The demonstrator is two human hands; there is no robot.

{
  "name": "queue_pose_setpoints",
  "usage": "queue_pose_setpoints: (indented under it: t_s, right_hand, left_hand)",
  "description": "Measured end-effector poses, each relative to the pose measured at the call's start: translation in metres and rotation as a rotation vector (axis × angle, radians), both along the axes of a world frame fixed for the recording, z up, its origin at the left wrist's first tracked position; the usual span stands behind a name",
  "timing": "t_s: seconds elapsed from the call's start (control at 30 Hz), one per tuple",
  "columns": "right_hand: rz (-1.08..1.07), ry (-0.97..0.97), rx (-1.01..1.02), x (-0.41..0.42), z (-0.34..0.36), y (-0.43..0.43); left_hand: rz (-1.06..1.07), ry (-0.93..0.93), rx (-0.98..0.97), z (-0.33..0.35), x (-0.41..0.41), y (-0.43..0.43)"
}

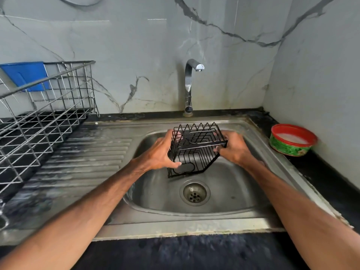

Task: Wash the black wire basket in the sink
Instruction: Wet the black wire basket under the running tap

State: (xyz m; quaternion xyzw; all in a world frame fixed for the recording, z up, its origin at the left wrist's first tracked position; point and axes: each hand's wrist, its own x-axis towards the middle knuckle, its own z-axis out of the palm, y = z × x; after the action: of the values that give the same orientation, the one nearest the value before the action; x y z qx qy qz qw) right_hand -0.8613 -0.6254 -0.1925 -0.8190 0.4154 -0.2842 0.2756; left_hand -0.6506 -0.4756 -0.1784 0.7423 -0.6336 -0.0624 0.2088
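A small black wire basket (194, 151) hangs tilted over the steel sink (229, 209), above and behind the drain (194, 192). My left hand (161, 152) grips its left side, thumb on the lower wires. My right hand (233, 147) holds its right edge by the flat top bar. The chrome tap (190, 84) stands behind the basin, and no water is visible coming from it.
A steel wire dish rack (48, 117) with a blue board (25, 75) stands on the left past the ribbed drainboard (87, 158). A red-rimmed green tub (292, 141) of white paste sits on the dark counter at the right, near the corner wall.
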Motion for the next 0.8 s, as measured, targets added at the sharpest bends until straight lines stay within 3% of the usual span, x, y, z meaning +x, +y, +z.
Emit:
queue_pose_setpoints:
  t_s: [0.27,0.5,0.67,0.8]
  right_hand:
    - [-0.001,0.028,-0.026,0.001,-0.001,-0.001]
    - [0.0,0.081,0.003,0.001,-0.005,-0.006]
    - [0.076,0.076,0.026,0.001,0.012,0.004]
    - [0.275,0.212,-0.19,0.008,0.018,0.011]
  left_hand:
    - [0.012,0.116,0.072,-0.016,0.011,-0.01]
    - [-0.025,0.109,0.011,-0.025,0.016,-0.014]
    - [-0.052,0.215,-0.05,-0.029,0.02,-0.017]
    - [-0.054,0.12,-0.053,-0.031,0.028,-0.016]
